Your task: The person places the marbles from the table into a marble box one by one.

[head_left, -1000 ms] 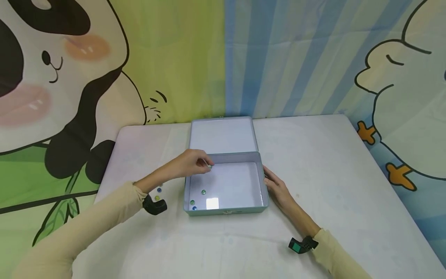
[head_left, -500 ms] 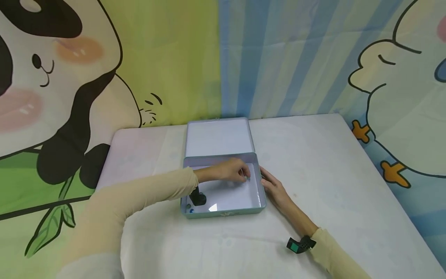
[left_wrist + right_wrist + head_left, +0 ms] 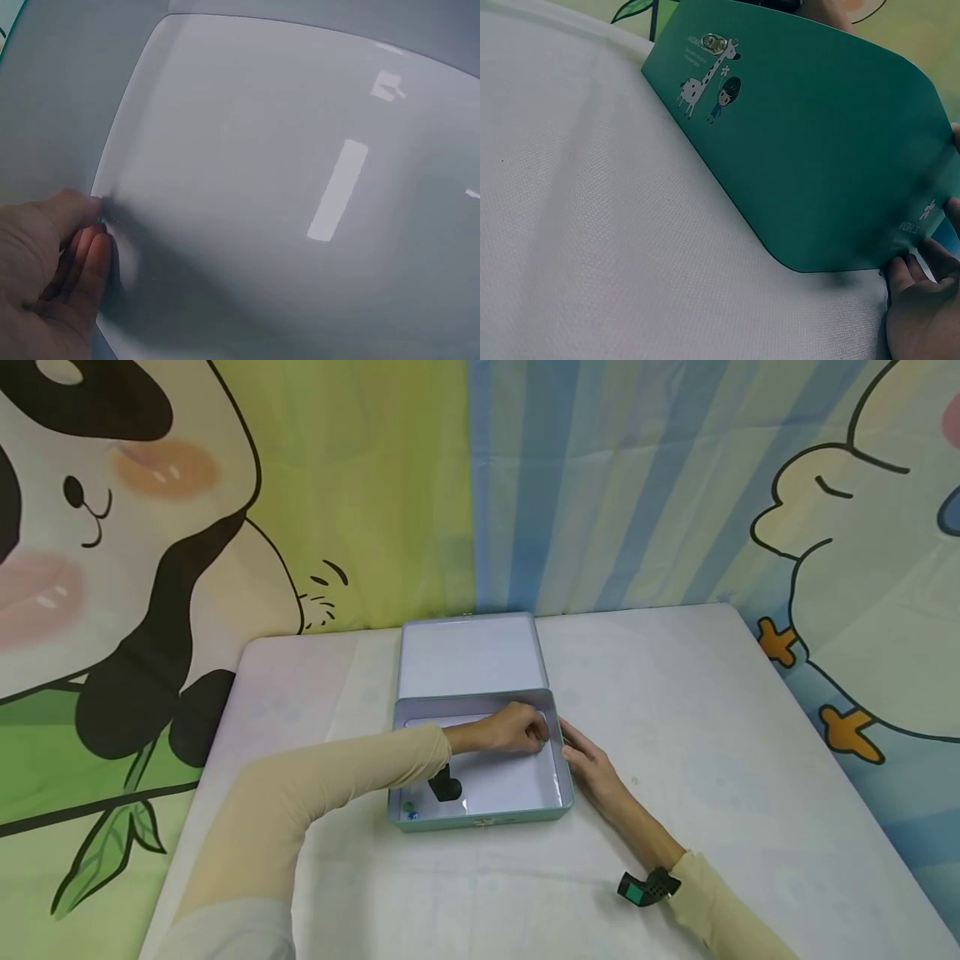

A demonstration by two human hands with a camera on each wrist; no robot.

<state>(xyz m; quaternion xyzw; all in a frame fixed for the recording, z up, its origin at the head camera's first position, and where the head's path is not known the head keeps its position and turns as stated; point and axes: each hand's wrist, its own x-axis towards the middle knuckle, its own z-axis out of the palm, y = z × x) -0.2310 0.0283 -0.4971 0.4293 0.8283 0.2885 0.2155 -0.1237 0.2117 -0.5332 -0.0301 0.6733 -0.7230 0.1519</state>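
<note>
My left hand (image 3: 513, 727) is inside the open tin box (image 3: 510, 789), near its right end. Thumb and fingertips pinch a small glass marble, only a glimpse of green showing between them. In the left wrist view the left hand (image 3: 56, 274) reaches down by the box's inner wall (image 3: 64, 112), low over the white floor. A green marble (image 3: 408, 807) and a blue marble (image 3: 413, 816) lie in the box's near left corner. Against the outer right wall rests my right hand (image 3: 596, 768), fingers extended along it. The right wrist view shows its fingers touching the box's green side (image 3: 817, 150).
Behind the box its hinged lid (image 3: 471, 653) lies back on the white-covered table (image 3: 660, 693). A cartoon curtain (image 3: 570, 485) hangs along the table's far edge. The left sleeve (image 3: 322, 785) crosses over the table's left part and hides what is beneath.
My left hand has moved right, from the box's left side to near its right wall, carrying the marble lower. The right hand stays at the box's right side.
</note>
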